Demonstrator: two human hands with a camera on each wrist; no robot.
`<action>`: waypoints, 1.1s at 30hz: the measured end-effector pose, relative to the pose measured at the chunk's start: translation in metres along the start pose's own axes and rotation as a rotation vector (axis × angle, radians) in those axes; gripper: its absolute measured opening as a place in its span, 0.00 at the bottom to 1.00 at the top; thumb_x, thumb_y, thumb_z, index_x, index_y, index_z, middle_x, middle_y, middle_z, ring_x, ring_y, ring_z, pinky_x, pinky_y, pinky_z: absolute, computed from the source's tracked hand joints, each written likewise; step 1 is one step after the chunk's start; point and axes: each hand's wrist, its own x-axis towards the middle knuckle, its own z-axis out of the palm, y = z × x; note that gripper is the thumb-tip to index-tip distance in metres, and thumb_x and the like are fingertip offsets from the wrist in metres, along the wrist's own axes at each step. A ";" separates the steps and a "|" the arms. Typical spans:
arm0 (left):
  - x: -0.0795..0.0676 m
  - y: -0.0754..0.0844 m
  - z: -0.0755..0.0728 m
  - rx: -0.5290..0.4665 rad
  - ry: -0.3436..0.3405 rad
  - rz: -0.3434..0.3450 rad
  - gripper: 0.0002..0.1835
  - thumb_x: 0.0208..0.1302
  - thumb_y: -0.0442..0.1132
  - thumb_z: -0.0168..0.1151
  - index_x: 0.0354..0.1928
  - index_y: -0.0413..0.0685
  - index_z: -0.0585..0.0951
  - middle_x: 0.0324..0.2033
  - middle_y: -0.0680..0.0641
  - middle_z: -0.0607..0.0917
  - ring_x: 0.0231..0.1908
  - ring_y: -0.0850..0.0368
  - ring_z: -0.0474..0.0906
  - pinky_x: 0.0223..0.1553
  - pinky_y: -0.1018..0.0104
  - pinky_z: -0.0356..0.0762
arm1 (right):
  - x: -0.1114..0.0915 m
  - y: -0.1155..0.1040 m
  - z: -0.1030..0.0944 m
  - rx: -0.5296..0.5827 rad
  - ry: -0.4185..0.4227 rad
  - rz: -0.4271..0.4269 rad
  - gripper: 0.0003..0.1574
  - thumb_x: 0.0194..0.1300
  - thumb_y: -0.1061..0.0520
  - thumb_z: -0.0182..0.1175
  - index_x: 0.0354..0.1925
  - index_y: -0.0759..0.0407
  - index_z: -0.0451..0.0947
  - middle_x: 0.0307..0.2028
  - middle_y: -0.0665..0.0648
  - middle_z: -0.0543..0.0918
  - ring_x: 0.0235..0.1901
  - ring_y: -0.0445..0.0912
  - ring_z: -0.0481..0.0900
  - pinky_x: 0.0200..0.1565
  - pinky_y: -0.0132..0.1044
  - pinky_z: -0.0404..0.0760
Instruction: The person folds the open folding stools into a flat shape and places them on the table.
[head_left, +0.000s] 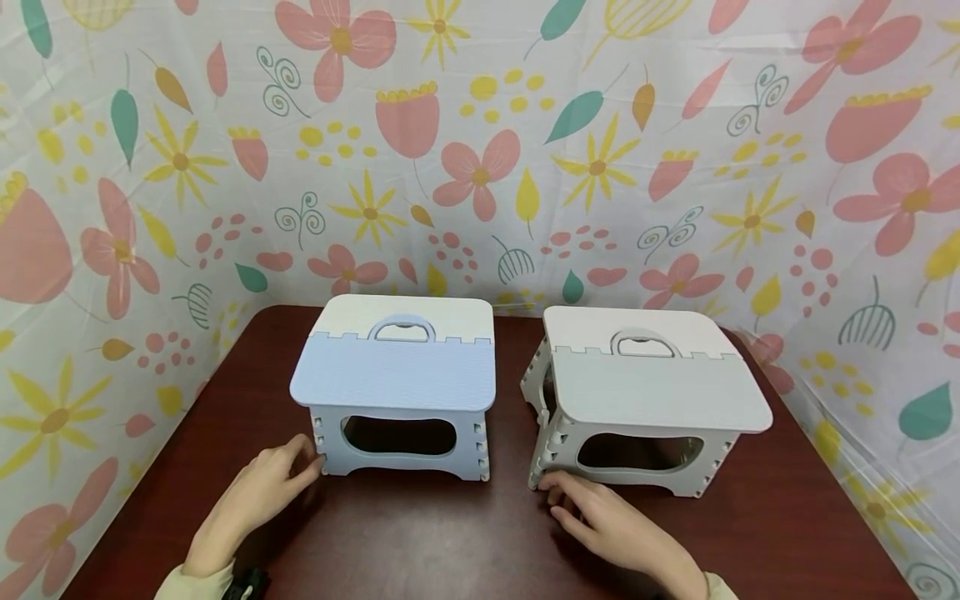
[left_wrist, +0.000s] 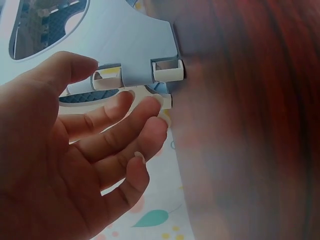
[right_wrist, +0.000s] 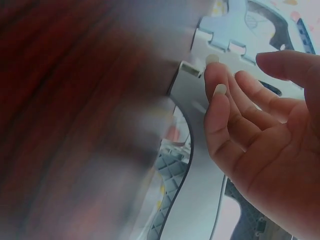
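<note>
On the near left part of the desk [head_left: 420, 537], I have the left hand [head_left: 258, 487] released, fingers loosely bent, beside the near left foot of a blue-and-white folding stool [head_left: 393, 379]; I cannot tell whether they touch. This stool stands upright, ahead and to the right of that hand. Farther right, I have the right hand [head_left: 611, 525] released too, fingers relaxed, at the near left foot of a grey-and-white folding stool [head_left: 656, 392], which stands upright ahead and rightward of it. A flower-printed sheet [head_left: 480, 225] hangs beyond both hands.
</note>
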 end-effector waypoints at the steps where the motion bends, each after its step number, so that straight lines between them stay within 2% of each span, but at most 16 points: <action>1: 0.000 0.000 0.000 -0.001 0.002 0.002 0.08 0.61 0.47 0.57 0.31 0.54 0.72 0.12 0.57 0.67 0.13 0.66 0.60 0.16 0.71 0.58 | 0.001 -0.001 0.000 0.004 -0.001 -0.006 0.16 0.61 0.62 0.57 0.49 0.55 0.71 0.35 0.46 0.78 0.32 0.29 0.73 0.33 0.27 0.75; 10: 0.002 0.001 0.003 0.002 0.015 0.016 0.10 0.61 0.48 0.58 0.32 0.52 0.71 0.13 0.56 0.66 0.14 0.66 0.60 0.15 0.71 0.58 | 0.007 -0.003 0.001 0.014 0.005 -0.022 0.18 0.61 0.61 0.57 0.50 0.55 0.70 0.37 0.46 0.79 0.32 0.29 0.73 0.34 0.29 0.75; 14: 0.003 0.001 0.003 -0.012 -0.003 0.001 0.14 0.61 0.50 0.57 0.37 0.49 0.69 0.17 0.55 0.69 0.16 0.66 0.63 0.17 0.71 0.61 | 0.008 -0.002 0.001 0.050 -0.010 -0.004 0.17 0.63 0.61 0.56 0.51 0.56 0.69 0.38 0.48 0.79 0.35 0.31 0.75 0.37 0.31 0.77; 17: 0.004 0.002 0.003 -0.024 -0.016 -0.009 0.20 0.61 0.51 0.57 0.45 0.45 0.68 0.21 0.54 0.71 0.19 0.64 0.66 0.19 0.69 0.62 | 0.008 -0.002 0.002 0.073 -0.014 0.007 0.17 0.63 0.62 0.55 0.51 0.56 0.70 0.40 0.49 0.79 0.38 0.36 0.78 0.39 0.32 0.78; 21: 0.006 0.003 0.003 -0.020 -0.010 0.014 0.28 0.60 0.52 0.58 0.53 0.40 0.65 0.26 0.51 0.77 0.24 0.62 0.70 0.23 0.68 0.65 | 0.011 -0.003 0.004 0.087 -0.015 0.010 0.19 0.63 0.62 0.55 0.53 0.55 0.69 0.43 0.52 0.79 0.42 0.42 0.79 0.41 0.33 0.79; 28: 0.008 0.003 0.005 -0.051 -0.012 0.059 0.32 0.57 0.52 0.61 0.55 0.40 0.62 0.33 0.50 0.79 0.30 0.61 0.74 0.27 0.68 0.69 | 0.015 -0.012 0.007 -0.021 -0.026 0.012 0.24 0.61 0.61 0.57 0.56 0.59 0.68 0.50 0.52 0.78 0.48 0.40 0.76 0.47 0.35 0.77; 33: 0.008 0.004 0.006 -0.085 0.002 0.089 0.38 0.55 0.55 0.62 0.60 0.41 0.59 0.44 0.45 0.80 0.41 0.56 0.77 0.36 0.61 0.74 | 0.018 -0.018 0.010 -0.008 -0.075 0.021 0.26 0.63 0.60 0.55 0.59 0.60 0.65 0.53 0.54 0.76 0.52 0.41 0.75 0.50 0.37 0.76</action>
